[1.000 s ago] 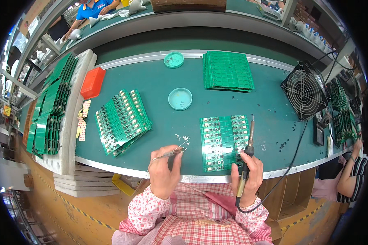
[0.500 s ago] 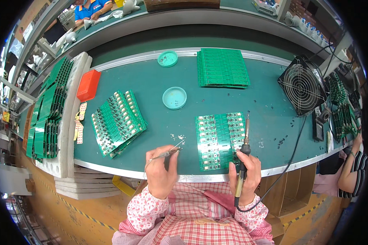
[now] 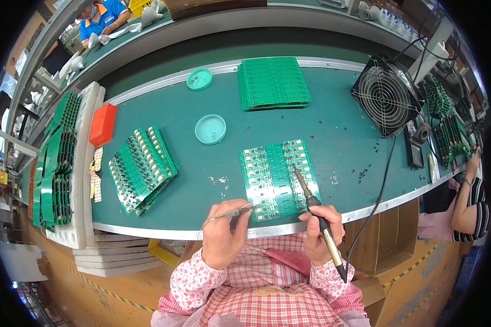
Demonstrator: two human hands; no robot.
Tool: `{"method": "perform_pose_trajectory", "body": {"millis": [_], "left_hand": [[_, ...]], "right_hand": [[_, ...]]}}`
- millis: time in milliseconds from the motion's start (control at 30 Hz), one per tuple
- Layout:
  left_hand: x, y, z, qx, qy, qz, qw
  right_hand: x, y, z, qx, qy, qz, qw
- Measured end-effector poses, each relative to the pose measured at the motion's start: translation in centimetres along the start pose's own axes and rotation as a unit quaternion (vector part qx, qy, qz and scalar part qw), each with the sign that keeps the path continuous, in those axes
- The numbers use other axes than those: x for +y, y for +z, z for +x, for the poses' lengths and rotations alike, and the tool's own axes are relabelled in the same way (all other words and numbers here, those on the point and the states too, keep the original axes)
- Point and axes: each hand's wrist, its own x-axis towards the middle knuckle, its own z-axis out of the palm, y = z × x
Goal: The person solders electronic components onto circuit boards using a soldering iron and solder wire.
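Note:
My left hand (image 3: 222, 234) pinches a pair of slim metal tweezers (image 3: 232, 212) at the near left corner of a green circuit board panel (image 3: 278, 182). A thin strand curves down beside that hand. In my right hand (image 3: 323, 237) is a soldering iron (image 3: 312, 201), gripped like a pen and slanting up to the left. Its tip is over the right-hand column of components on the panel; whether it touches cannot be made out. Small pale parts (image 3: 219, 180) lie scattered left of the panel.
Populated panels (image 3: 144, 169) are stacked at left, bare green panels (image 3: 274, 82) at the back. Two turquoise dishes (image 3: 210, 129) stand between. A red bin (image 3: 102, 124) and foam rack of boards (image 3: 87, 163) line the left. A fan (image 3: 384, 98) stands right, its cable nearby; other people work beyond.
The soldering iron has swung from upright beside the panel to slanting over it, tip leftward. My left hand has brought the tweezers right to the panel's near corner. The whole view has shifted.

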Motion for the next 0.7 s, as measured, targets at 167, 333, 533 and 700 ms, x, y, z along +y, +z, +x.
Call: {"method": "perform_pose_trajectory", "body": {"millis": [167,333,533,700], "left_hand": [[0.2,0.1,0.1,-0.001,0.009,0.006,1.000],[0.2,0.1,0.2,0.000,0.009,0.006,1.000],[-0.2,0.0,1.3,0.005,0.017,0.005,1.000],[-0.1,0.1,1.5,-0.002,0.016,0.026,1.000]], "right_hand": [[0.1,0.0,0.0,-0.010,-0.002,0.006,1.000],[0.1,0.1,0.0,-0.008,-0.002,0.016,1.000],[0.1,0.0,-0.1,-0.010,0.002,0.018,1.000],[0.2,0.1,0.0,-0.011,0.003,0.022,1.000]]}}
